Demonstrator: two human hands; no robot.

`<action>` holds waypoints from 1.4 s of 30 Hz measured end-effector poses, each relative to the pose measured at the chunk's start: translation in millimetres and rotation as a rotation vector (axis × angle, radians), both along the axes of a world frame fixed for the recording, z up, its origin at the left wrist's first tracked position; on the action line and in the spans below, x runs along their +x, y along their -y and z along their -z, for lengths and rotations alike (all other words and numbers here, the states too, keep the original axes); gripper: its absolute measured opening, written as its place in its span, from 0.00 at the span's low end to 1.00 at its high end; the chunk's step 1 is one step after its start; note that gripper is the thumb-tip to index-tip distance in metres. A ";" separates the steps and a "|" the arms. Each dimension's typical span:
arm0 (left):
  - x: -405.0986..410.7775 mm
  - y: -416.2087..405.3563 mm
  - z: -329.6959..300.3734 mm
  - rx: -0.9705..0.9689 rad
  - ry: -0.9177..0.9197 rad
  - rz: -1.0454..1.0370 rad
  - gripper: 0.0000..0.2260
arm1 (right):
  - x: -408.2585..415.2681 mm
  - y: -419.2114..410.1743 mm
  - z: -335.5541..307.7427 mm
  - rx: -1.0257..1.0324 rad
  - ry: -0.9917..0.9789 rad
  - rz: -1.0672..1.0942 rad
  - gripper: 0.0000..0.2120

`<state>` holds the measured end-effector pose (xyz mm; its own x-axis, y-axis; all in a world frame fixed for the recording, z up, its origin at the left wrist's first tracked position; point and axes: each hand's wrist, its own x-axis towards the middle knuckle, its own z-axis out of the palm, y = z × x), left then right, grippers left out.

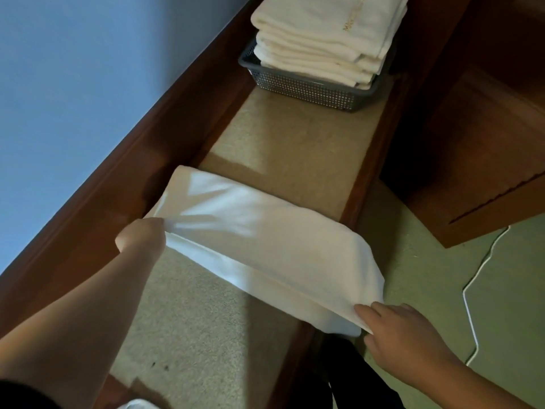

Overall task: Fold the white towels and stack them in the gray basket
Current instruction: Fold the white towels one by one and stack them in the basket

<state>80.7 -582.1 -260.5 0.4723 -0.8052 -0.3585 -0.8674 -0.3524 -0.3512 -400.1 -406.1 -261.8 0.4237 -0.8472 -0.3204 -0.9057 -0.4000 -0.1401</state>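
A white towel (259, 240) lies partly folded across the beige padded bench top (283, 143), its right end hanging over the bench edge. My left hand (141, 236) grips the towel's left corner, fingers curled into the cloth. My right hand (404, 335) pinches the near right corner at the bench's edge. At the far end stands the gray mesh basket (300, 88), holding a stack of several folded white towels (327, 36) that rises above its rim.
A dark wooden rail (118, 172) runs along the bench's left side against a blue wall. A wooden cabinet (483, 149) stands to the right. A white cable (472, 290) trails over the greenish floor. A scrap of white cloth (135, 404) shows at the bottom edge.
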 end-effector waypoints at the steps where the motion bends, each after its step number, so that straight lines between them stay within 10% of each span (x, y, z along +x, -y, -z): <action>1: 3.2 2.3 1.1 -0.001 0.020 0.001 0.19 | -3.1 -3.2 1.1 0.017 -0.010 -0.010 0.21; 10: 10.8 -8.6 18.5 0.037 -0.224 -0.161 0.26 | 4.7 -18.5 3.4 0.243 -0.002 -0.014 0.29; 20: -146.9 -93.8 56.1 -0.453 -0.927 -0.774 0.25 | -18.1 48.9 6.4 0.431 0.083 0.329 0.21; 29: -248.8 -109.7 64.9 -0.144 -0.718 -0.812 0.36 | -28.3 144.8 24.0 0.460 0.271 0.515 0.26; 35: -305.8 -138.6 55.7 -0.487 -0.794 -1.123 0.16 | -41.3 194.0 55.9 0.691 0.241 0.398 0.26; 42: -372.7 -170.5 50.9 -0.495 -0.872 -1.133 0.16 | -51.8 202.8 68.9 0.823 0.312 0.306 0.19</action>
